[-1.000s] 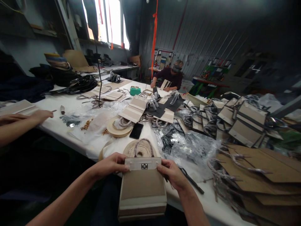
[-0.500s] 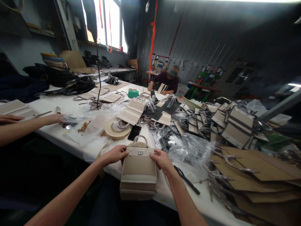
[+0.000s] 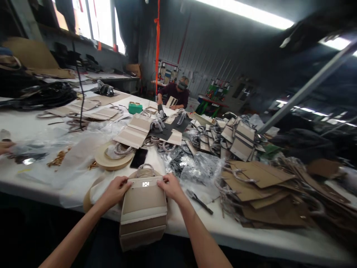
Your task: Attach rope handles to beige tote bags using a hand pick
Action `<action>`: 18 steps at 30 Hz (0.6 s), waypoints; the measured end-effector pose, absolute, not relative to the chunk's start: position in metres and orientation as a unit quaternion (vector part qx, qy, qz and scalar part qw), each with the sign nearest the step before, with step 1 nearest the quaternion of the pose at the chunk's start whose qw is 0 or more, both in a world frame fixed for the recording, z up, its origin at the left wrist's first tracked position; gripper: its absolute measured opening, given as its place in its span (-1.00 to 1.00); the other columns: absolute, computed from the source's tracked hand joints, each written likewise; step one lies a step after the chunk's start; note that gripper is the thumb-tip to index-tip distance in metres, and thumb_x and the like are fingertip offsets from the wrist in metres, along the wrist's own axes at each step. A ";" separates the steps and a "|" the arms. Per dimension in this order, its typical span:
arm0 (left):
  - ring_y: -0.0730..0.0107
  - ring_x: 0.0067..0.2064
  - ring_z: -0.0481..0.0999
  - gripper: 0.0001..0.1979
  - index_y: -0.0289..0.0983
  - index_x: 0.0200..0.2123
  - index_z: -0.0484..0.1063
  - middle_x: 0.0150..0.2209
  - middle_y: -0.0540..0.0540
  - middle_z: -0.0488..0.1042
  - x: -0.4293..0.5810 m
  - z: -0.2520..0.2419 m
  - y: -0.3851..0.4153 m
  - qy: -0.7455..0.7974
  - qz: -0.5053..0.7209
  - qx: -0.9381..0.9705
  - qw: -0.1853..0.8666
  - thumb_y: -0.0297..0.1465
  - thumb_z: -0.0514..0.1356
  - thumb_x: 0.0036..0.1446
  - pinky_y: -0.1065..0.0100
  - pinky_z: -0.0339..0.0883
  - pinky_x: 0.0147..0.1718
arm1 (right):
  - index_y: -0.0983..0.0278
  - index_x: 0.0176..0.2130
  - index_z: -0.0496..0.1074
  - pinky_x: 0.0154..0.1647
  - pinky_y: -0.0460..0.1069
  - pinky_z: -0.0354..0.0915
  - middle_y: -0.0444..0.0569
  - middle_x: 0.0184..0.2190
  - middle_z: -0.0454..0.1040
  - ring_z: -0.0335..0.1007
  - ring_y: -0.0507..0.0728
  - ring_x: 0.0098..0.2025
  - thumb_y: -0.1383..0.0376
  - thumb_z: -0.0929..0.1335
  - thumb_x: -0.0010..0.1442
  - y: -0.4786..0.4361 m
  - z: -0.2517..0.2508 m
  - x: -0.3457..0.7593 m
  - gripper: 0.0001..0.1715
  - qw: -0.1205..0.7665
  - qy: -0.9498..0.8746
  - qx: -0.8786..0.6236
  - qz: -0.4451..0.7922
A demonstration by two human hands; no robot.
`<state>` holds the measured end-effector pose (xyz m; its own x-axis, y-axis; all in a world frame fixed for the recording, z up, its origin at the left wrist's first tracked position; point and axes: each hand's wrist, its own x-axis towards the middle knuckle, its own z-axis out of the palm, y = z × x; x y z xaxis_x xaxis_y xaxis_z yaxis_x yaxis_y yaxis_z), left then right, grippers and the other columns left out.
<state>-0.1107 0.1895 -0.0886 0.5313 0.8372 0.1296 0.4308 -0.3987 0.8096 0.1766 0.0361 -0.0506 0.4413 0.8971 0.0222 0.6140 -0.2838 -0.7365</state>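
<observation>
Beige bag (image 3: pixel 144 202) gripped by both hands (image 3: pixel 115 191) (image 3: pixel 173 188); phone (image 3: pixel 138 159), tape roll (image 3: pixel 104 162), clear plastic (image 3: pixel 205 167) beyond.

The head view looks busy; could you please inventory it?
Bag: 1, beige, front centre
Phone: 1, black, beyond bag
Tape roll: 1+, tan, beside phone
Box: 1, green, far side
Bits: many, gold, left side
Tool: 1, black, right of bag
Panels: several, brown, right
Bag parts: many, beige and black, centre
Table: 1, white, beneath
Co-worker: 1, dark top, back
Left hand: 1, bare, bag's left corner
Right hand: 1, bare, bag's right corner
</observation>
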 end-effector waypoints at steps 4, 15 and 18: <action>-0.08 -0.11 0.60 -0.40 -0.24 -0.28 0.63 -0.21 -0.25 0.67 -0.110 -0.089 0.195 0.393 0.274 0.787 0.388 0.19 0.18 0.19 0.07 0.48 -0.06 | 0.28 -0.15 0.75 0.05 0.01 0.40 0.04 -0.10 0.66 0.56 0.22 -0.03 0.12 0.56 0.25 0.038 -0.059 0.175 -0.71 0.370 -0.479 -0.766 0.217; -0.19 -0.05 0.63 -0.51 -0.20 -0.29 0.53 -0.20 -0.31 0.65 -0.087 -0.093 0.192 0.450 0.287 0.769 0.351 0.11 0.14 0.15 -0.03 0.52 0.01 | 0.15 0.24 0.71 0.22 0.07 0.44 0.02 0.10 0.65 0.57 0.23 0.06 0.25 0.52 0.30 0.033 -0.057 0.165 -0.47 0.417 -0.473 -0.738 0.242; -0.16 -0.04 0.67 -0.34 -0.27 0.04 0.48 -0.07 -0.31 0.65 -0.086 -0.100 0.190 0.457 0.323 0.717 0.415 0.13 0.21 0.12 -0.04 0.58 -0.01 | 0.18 0.30 0.67 0.29 0.10 0.43 0.08 0.17 0.67 0.59 0.27 0.14 0.23 0.52 0.34 0.026 -0.047 0.166 -0.43 0.398 -0.485 -0.749 0.213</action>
